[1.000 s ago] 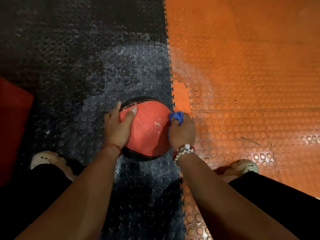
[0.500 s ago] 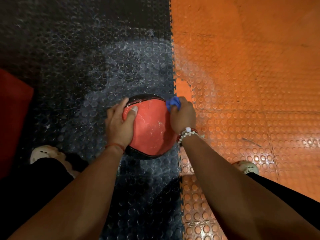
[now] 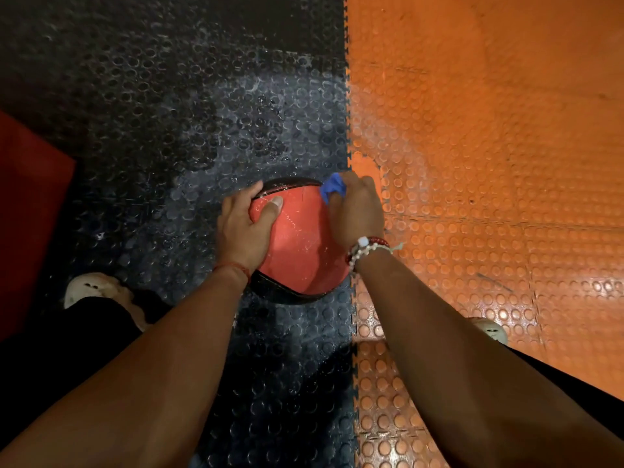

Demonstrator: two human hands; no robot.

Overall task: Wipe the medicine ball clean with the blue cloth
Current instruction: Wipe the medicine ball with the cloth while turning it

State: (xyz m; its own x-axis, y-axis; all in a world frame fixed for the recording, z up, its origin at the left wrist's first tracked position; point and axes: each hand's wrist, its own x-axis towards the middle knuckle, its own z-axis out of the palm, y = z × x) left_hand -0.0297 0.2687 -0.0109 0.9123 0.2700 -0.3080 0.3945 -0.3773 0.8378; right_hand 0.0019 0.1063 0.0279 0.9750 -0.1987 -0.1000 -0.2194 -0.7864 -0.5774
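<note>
The ball (image 3: 297,244) sits on the floor, on the black mat (image 3: 202,130), with its right side just at the seam to the orange mat (image 3: 489,163). My left hand (image 3: 241,228) grips the ball from its left side: the fingers are curled round the edge and the thumb (image 3: 275,204) is pressed flat on the red panel, so I judge that the ball cannot roll. My right hand (image 3: 358,214) holds the cloth (image 3: 332,190) bunched in its fingers, and only a small blue part shows at the fingertips. The cloth touches the far right edge of the ball, where the red panel meets the black band. This is the relation that matters: almost all of the red panel lies from the cloth toward me and to the left, between the two hands, and pale streaks (image 3: 304,231) are there. So I judge the next stroke should pull the cloth back toward my body and across. The right hand is nearer to this work; the left should only steady the ball.
</note>
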